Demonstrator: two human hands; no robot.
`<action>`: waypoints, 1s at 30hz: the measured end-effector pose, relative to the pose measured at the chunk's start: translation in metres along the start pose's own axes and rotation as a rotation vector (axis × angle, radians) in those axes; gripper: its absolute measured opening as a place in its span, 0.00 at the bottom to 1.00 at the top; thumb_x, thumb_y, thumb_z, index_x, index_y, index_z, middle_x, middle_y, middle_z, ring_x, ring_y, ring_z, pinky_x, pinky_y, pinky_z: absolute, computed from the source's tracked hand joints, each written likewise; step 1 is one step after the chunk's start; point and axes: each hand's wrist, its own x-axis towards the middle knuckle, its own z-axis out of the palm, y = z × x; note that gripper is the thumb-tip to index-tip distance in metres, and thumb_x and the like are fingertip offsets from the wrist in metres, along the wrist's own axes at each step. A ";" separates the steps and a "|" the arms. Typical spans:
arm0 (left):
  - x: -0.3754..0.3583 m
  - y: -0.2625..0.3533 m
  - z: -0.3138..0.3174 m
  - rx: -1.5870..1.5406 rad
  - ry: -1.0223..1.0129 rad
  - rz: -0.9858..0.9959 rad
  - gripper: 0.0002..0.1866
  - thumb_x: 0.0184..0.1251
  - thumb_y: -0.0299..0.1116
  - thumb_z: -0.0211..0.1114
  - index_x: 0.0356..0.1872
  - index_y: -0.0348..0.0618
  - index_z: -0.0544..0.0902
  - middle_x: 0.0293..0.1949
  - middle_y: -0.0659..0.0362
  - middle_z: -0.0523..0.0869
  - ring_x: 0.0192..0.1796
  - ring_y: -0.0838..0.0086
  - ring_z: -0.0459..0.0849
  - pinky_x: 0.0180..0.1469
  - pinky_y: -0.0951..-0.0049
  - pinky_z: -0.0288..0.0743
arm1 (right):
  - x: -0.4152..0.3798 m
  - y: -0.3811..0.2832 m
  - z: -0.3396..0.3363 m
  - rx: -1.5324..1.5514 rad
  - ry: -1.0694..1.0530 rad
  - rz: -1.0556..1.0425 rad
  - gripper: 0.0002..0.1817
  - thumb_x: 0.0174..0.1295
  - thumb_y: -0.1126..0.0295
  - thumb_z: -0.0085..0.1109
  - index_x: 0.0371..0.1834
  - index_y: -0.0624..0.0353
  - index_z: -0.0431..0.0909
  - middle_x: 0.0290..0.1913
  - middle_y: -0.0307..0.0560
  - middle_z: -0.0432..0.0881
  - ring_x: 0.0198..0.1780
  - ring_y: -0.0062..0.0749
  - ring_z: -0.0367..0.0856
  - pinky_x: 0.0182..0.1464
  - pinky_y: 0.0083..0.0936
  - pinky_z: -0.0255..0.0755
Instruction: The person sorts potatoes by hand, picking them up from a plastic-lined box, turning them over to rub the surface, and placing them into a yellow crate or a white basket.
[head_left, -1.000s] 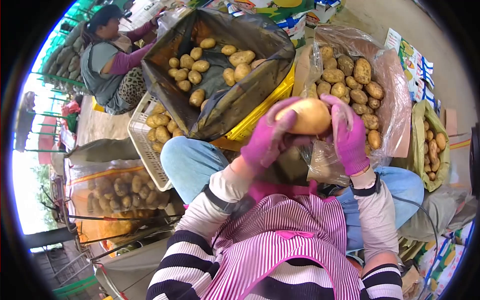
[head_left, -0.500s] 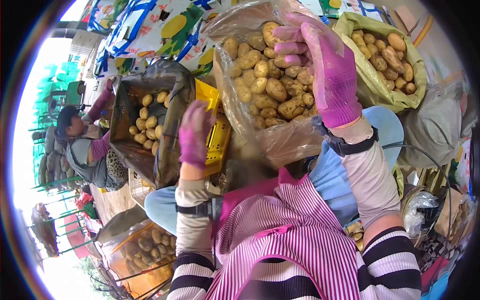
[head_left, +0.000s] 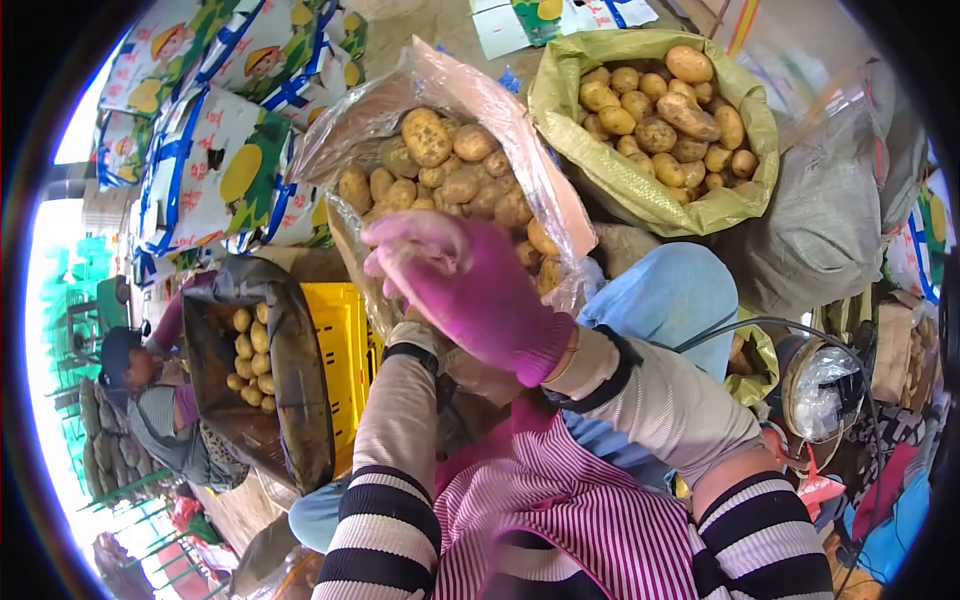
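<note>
Pink-gloved hands (head_left: 480, 285) overlap near potatoes (head_left: 428, 138), right uppermost.

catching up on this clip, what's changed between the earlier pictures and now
The large potato held at first is no longer seen. The right hand has swung leftward, across in front of the left hand, whose grip is hidden. The view has turned rightward. The plastic-lined box and green sack still hold potatoes.

Potatoes (head_left: 430, 140) held in a box (head_left: 515, 135) at centre, its near side overlapped by the right hand (head_left: 475, 280), a sack (head_left: 745, 205) filled with potatoes at right, a potato-holding bag (head_left: 302, 380) at left, flanked by a crate (head_left: 337, 345), cartons (head_left: 205, 180) stacked behind.
</note>
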 end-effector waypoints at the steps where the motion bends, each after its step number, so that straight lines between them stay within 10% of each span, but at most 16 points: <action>1: 0.000 -0.003 -0.001 -0.050 0.004 0.005 0.34 0.69 0.35 0.66 0.74 0.51 0.62 0.62 0.52 0.80 0.61 0.60 0.82 0.60 0.63 0.79 | 0.001 0.007 0.002 0.001 -0.006 0.002 0.14 0.72 0.68 0.55 0.54 0.63 0.81 0.41 0.48 0.89 0.37 0.21 0.85 0.41 0.19 0.79; 10: -0.121 -0.007 -0.085 -1.745 -0.281 0.221 0.38 0.69 0.36 0.70 0.75 0.54 0.57 0.61 0.54 0.78 0.60 0.63 0.83 0.58 0.68 0.81 | 0.006 0.023 -0.003 -0.049 -0.049 0.090 0.17 0.72 0.65 0.57 0.58 0.62 0.78 0.48 0.47 0.87 0.48 0.23 0.85 0.51 0.20 0.76; 18: -0.229 -0.006 -0.155 -1.512 0.003 0.550 0.40 0.71 0.37 0.66 0.77 0.42 0.53 0.65 0.53 0.75 0.63 0.60 0.79 0.63 0.61 0.78 | -0.020 0.039 0.031 -0.329 -0.497 -0.089 0.37 0.62 0.55 0.71 0.70 0.59 0.68 0.64 0.56 0.77 0.65 0.43 0.77 0.66 0.33 0.71; 21: -0.247 -0.012 -0.163 -1.711 -0.035 0.551 0.37 0.75 0.42 0.61 0.77 0.39 0.56 0.65 0.51 0.75 0.64 0.57 0.79 0.62 0.61 0.78 | -0.023 0.041 0.037 -0.349 -0.488 -0.159 0.37 0.60 0.58 0.73 0.70 0.60 0.67 0.64 0.54 0.77 0.64 0.42 0.78 0.65 0.32 0.71; 30: -0.272 -0.012 -0.154 -1.044 0.332 0.470 0.29 0.77 0.41 0.60 0.71 0.35 0.67 0.61 0.48 0.78 0.60 0.67 0.79 0.60 0.69 0.76 | -0.042 0.045 0.058 -0.533 -0.330 -0.181 0.28 0.67 0.54 0.65 0.62 0.64 0.74 0.52 0.56 0.84 0.53 0.47 0.85 0.57 0.35 0.77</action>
